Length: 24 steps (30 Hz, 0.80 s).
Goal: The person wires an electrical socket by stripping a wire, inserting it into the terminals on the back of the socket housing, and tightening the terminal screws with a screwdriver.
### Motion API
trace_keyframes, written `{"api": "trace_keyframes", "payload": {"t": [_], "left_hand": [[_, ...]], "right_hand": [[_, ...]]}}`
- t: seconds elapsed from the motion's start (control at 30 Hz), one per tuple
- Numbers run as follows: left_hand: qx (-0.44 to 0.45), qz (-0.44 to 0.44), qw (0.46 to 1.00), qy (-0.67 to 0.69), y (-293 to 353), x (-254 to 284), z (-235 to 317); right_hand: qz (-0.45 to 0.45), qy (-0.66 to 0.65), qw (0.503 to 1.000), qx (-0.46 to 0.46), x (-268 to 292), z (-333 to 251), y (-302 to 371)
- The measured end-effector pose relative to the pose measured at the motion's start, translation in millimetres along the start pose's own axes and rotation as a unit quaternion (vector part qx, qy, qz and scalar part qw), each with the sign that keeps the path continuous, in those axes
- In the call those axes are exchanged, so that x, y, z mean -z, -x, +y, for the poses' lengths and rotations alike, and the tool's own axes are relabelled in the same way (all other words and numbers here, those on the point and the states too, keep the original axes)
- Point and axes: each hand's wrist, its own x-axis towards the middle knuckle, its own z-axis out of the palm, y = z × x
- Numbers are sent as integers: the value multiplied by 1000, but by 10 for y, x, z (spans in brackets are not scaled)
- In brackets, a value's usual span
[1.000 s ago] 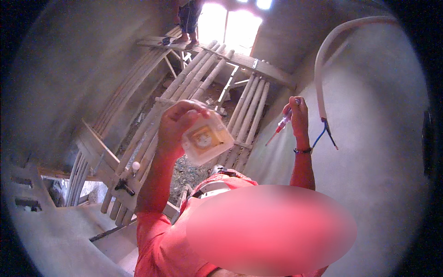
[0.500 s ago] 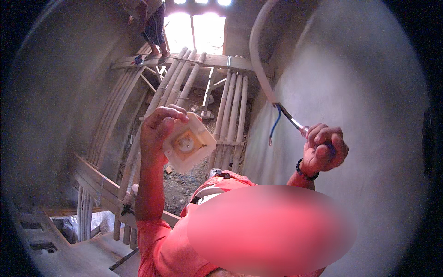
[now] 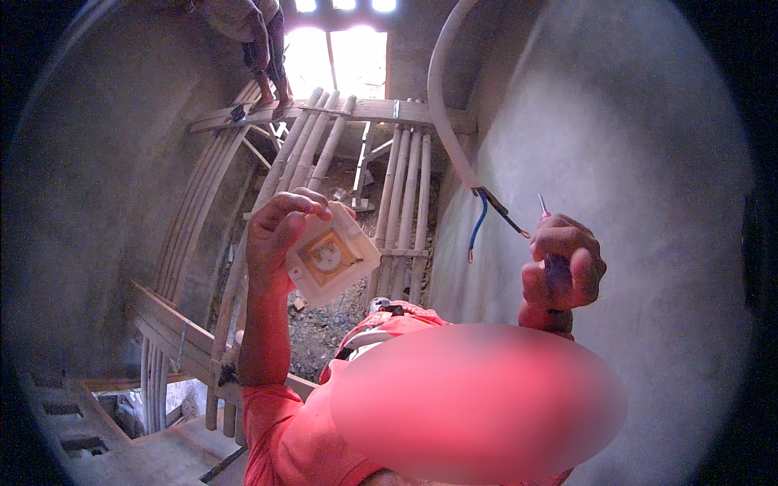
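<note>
My left hand [image 3: 285, 223] holds up a square, pale electrical fitting [image 3: 344, 283] by its upper left edge. An orange-brown square and a round whitish centre show on its face. My right hand [image 3: 565, 255] is closed around a small screwdriver [image 3: 543, 207], its thin metal shaft pointing up and part of its dark handle visible between the fingers. Left of that hand hangs a pale, curved conduit [image 3: 442, 105]. From its end come a blue wire [image 3: 478, 231] and a dark wire [image 3: 504, 215], both with bare tips. The dark wire's tip is close to my right fingers, apparently apart.
Bamboo poles [image 3: 308, 142] run away over a wooden crossbeam [image 3: 365, 111], with rubble [image 3: 312, 344] below. Another person [image 3: 259, 57] stands on the beam at far left. A grey wall [image 3: 640, 202] rises on the right; a wooden beam [image 3: 170, 324] crosses the lower left.
My right hand has drawn away from the dark wire and turned, so the screwdriver shaft now points up. The wires hang freely. The other person has bent down. My left hand has barely moved.
</note>
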Motion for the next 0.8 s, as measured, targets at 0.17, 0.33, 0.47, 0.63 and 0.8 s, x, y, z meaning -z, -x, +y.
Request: {"api": "trace_keyframes", "payload": {"t": [0.17,0.33,0.47,0.63,0.8], "left_hand": [[7,2,1000,9,3,-35,58],[0,1,1000,-16,10,63,59],[0,10,1000,-23,25,78,73],[-5,-5,1000,-16,1,85,70],[-5,-4,999,-38,14,104,62]], "right_hand": [[-28,41,999,22,-47,88,55],[16,25,1000,-7,22,75,211],[20,13,1000,3,60,72,192],[11,24,999,28,-8,158,199],[-75,132,988,-7,19,156,213]]}}
